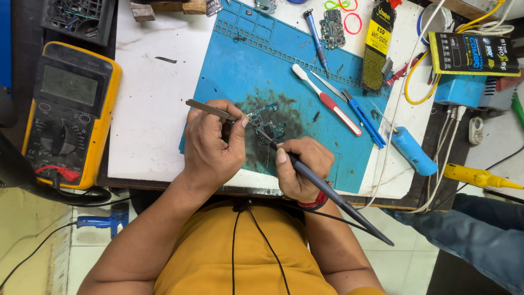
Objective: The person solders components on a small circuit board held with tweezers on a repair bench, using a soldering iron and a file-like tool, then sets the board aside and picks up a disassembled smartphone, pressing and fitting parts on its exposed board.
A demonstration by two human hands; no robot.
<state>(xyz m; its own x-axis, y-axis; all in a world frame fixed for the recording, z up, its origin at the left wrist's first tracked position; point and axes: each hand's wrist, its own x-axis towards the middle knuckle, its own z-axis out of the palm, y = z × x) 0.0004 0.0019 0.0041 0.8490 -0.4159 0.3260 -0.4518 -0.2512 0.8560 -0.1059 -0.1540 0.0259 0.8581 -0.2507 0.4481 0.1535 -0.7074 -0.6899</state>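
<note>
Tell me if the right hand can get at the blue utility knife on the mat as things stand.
Probably not right away. The right hand is gripping a dark soldering iron at the circuit board. The blue utility knife lies uncovered just beyond, so the path looks free once the iron is put down.

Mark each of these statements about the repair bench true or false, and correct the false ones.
1. The right hand holds a dark pen-shaped soldering iron with its tip at the small circuit board. True.
2. The left hand is empty. False: it holds metal tweezers that reach to the board.
3. The circuit board lies on a blue work mat. True.
4. The yellow multimeter sits to the right of the mat. False: it sits to the left, beyond the white table top.
5. A toothbrush with a white and red handle lies on the mat. True.
</note>
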